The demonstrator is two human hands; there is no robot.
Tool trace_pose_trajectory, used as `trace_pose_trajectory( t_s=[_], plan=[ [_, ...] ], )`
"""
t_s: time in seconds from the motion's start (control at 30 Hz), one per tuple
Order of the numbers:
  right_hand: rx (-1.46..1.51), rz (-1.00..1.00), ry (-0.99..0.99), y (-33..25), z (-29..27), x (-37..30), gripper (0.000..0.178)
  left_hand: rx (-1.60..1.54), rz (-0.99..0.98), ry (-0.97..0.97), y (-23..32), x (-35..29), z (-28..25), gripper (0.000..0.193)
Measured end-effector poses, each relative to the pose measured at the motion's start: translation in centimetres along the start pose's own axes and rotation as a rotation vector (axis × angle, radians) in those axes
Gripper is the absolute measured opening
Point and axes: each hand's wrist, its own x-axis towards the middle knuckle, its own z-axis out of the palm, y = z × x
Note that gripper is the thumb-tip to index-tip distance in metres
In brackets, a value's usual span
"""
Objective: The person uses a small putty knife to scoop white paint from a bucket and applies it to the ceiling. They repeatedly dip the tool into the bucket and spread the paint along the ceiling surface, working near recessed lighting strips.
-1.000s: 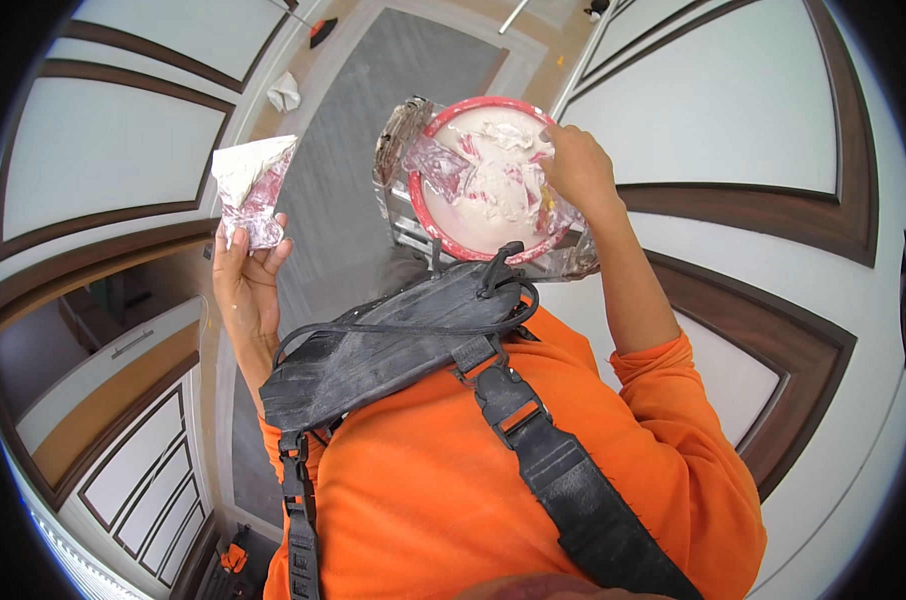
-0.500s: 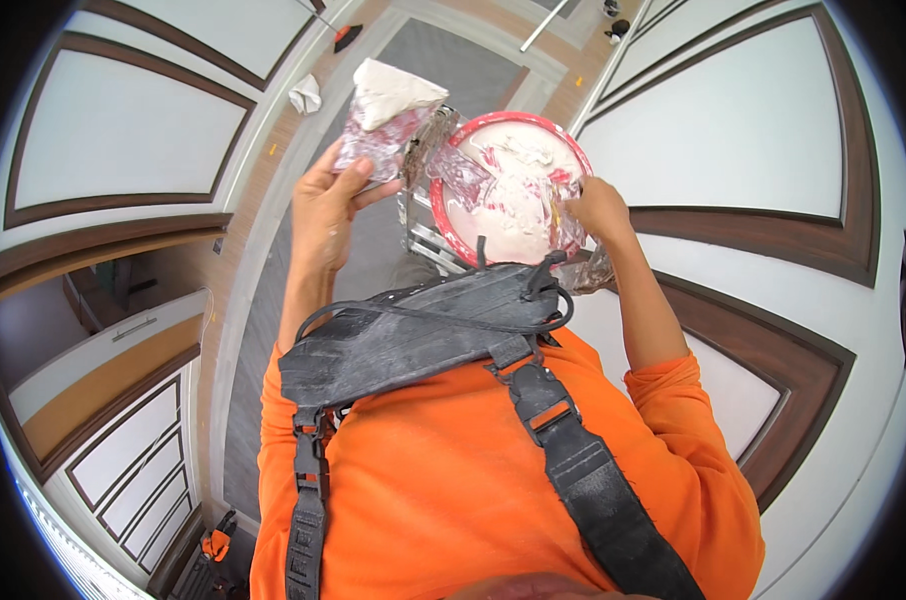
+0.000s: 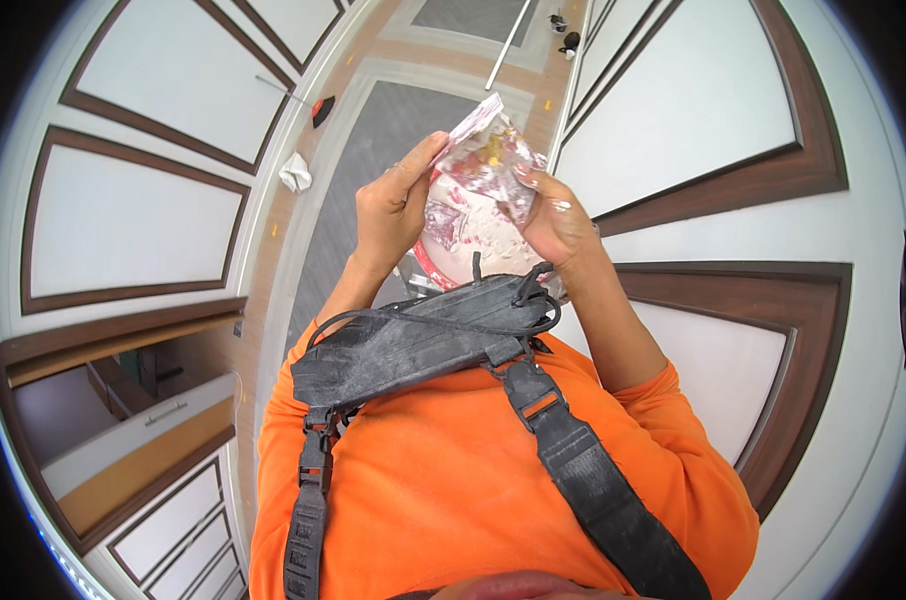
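The left hand (image 3: 398,200) grips one scraper (image 3: 473,119) and the right hand (image 3: 561,222) a smeared spatula (image 3: 493,165), close together above the red bucket (image 3: 432,266), seemingly mid-wipe, the next move calling for steady blade angles.

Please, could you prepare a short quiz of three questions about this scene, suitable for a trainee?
1. Multiple choice: on the bucket, what colour is the rim? A) blue; B) red; C) green.
2. True or false: the right hand holds a smeared flat tool.
3. Fill in: the crumpled white thing on the floor lies to the ___ of the bucket in the picture.
Key: 1. B; 2. true; 3. left.
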Motion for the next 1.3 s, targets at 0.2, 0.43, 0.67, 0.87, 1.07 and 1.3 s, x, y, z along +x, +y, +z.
trace_pose_trajectory(
  t_s=[0.2, 0.43, 0.67, 0.87, 1.07, 1.3],
  plan=[
    [0.107, -0.045, -0.060, -0.3, -0.1, -0.6, 0.052, 0.142, 0.219, -0.110, -0.4, 1.7, -0.5, 0.044],
    [0.130, -0.083, -0.017, 0.0, -1.6, -3.8, 0.053, 0.251, 0.429, -0.253, 0.3, 2.7, -0.8, 0.045],
    [0.095, -0.153, 0.023, -0.2, -0.6, -4.9, 0.051, 0.406, 0.456, -0.253, -1.8, 3.1, -2.9, 0.047],
    [0.058, -0.272, -0.034, -4.7, 0.8, -3.9, 0.044, -0.068, -0.282, -0.102, -2.6, 1.6, -4.2, 0.030],
    [-0.203, -0.406, -0.029, -7.4, 1.3, -2.0, 0.041, -0.717, -0.849, -0.078, 1.1, 2.3, -5.1, 0.041],
    [-0.371, -0.615, 0.013, -5.2, 1.9, 1.5, 0.022, -0.838, -0.896, -0.056, 2.9, 2.1, -6.8, 0.045]
  ],
)
